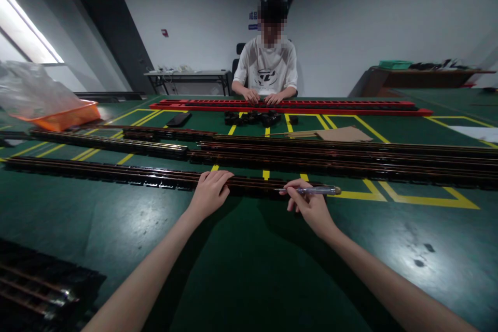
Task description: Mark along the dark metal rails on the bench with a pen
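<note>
My left hand (210,192) is closed over a long black rail (151,175) that has thin copper-coloured strips along it. The fingers wrap over its far side, so their tips are partly hidden. In my right hand (311,207) is a slim screwdriver (321,190) with a clear handle, gripped between thumb and fingers. Its thin shaft points left, with the tip over the same rail; whether it touches cannot be made out. The rail lies flat on the green table (241,270).
More black rails (350,158) lie beyond my hands, others (35,280) at lower left. Farther back are black parts (252,118), a phone-like object (179,119), cardboard (344,134) and an orange bin (73,115). A person opposite handles a long red tray (350,109).
</note>
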`<state>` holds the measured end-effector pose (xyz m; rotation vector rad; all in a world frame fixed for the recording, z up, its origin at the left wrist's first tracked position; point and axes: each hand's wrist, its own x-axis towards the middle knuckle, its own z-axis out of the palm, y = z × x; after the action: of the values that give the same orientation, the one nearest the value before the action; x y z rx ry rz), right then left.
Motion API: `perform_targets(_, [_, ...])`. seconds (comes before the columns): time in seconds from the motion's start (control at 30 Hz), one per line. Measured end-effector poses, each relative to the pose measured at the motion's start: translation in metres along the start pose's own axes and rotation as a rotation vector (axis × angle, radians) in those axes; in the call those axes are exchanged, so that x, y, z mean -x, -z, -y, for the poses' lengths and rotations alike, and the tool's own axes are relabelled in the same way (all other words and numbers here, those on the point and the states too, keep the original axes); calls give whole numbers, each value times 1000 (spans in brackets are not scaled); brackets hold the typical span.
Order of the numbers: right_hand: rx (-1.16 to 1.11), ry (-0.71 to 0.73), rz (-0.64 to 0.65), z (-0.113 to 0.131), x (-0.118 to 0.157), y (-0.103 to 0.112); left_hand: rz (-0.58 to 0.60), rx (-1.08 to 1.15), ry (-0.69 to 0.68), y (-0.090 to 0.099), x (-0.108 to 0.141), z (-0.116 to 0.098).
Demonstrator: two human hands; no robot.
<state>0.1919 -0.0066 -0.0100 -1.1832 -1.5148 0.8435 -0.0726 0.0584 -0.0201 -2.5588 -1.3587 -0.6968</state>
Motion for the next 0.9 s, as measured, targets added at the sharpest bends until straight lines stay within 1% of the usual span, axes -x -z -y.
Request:
perform_targets(0.13, [-3, 0, -3, 1, 0, 0, 2, -13, -6, 0, 1, 0])
perform_targets(0.3, [8, -4, 23, 0, 1, 2, -6, -21, -6, 0, 2, -2])
perform_targets(0.47, [-20, -62, 49, -2, 1, 4, -6, -37, -15, 0, 2, -2])
perform_targets(0.67, [-60, -82, 12, -2, 2, 2, -13, -45, -13, -1, 2, -1])
perform_targets(0.9, [-63, -81, 5, -2, 2, 2, -13, -35, -20, -1, 2, -1])
